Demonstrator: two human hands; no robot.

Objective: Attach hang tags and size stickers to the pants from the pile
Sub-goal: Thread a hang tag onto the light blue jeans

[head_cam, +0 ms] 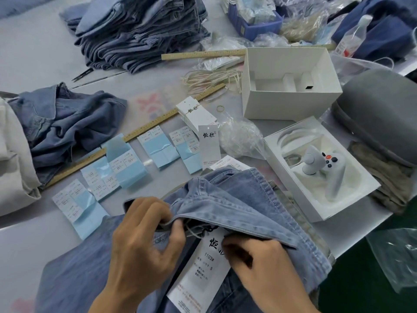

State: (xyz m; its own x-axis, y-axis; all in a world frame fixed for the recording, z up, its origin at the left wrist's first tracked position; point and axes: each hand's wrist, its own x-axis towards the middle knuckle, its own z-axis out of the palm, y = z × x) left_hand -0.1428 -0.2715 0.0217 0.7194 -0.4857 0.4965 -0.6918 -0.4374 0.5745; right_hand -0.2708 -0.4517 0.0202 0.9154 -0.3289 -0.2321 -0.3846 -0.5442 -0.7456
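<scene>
A pair of light blue denim pants (243, 199) lies in front of me on the table. My left hand (144, 240) pinches the waistband between thumb and fingers. My right hand (264, 265) pinches the top of a white hang tag (198, 274) marked 1103 and S, just under the waistband, where a thin string shows. Blue-backed sheets of size stickers (126, 168) lie in a row beyond the pants. A bundle of spare hang tags (196, 114) and one loose tag (211, 145) sit behind them. A tall pile of folded jeans (140, 35) stands at the back.
Crumpled denim (67, 127) and a white cloth bag (13, 159) lie at the left. Two wooden rulers (140, 132) cross the table. A bunch of strings (212, 80), an open white box (291, 84), a boxed white controller (322, 168) and a grey case (381, 114) stand at the right.
</scene>
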